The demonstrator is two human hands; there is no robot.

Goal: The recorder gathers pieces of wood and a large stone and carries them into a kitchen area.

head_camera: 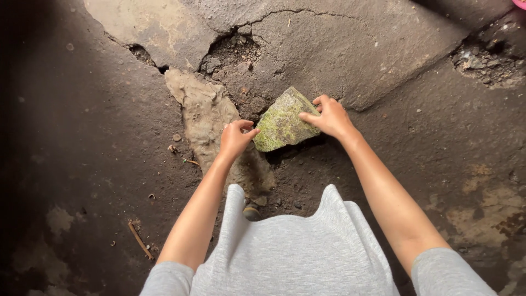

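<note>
I grip a wedge-shaped, moss-green stone block (283, 123) with 2 hands. It lies on the cracked dark concrete floor (394, 49), at 12 o'clock from my grey shirt (290, 252). My left hand (235, 138) pinches its lower corner at 8 o'clock with curled fingers; my right hand (329, 117) presses closed fingers on its 3 o'clock edge, steadying it against tipping.

A wedge-shaped stone (282, 123), coated in green moss, lies tilted on the ground. It sits between the left hand (235, 138) and right hand (329, 117), touching both.
</note>
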